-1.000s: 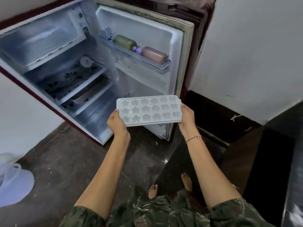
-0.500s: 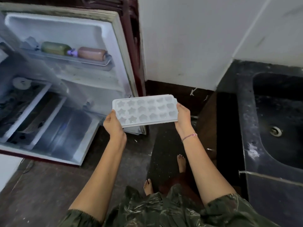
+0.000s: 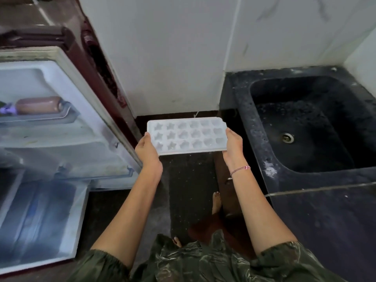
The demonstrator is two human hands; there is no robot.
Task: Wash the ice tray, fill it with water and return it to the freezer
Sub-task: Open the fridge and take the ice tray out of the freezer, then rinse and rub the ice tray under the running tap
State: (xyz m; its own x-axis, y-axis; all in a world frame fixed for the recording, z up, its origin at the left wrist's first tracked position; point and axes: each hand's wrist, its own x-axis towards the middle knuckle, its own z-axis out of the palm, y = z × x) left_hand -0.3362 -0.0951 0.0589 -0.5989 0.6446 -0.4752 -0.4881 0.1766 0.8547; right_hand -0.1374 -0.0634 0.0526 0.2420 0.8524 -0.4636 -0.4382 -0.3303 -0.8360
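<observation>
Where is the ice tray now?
In the head view the ice tray is at centre, held level between the left hand and right hand, between the open fridge door and the dark sink.

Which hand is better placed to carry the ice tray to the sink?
Probably the right hand: it grips the ice tray end nearest the black sink. The left hand is beside the fridge door.
</observation>
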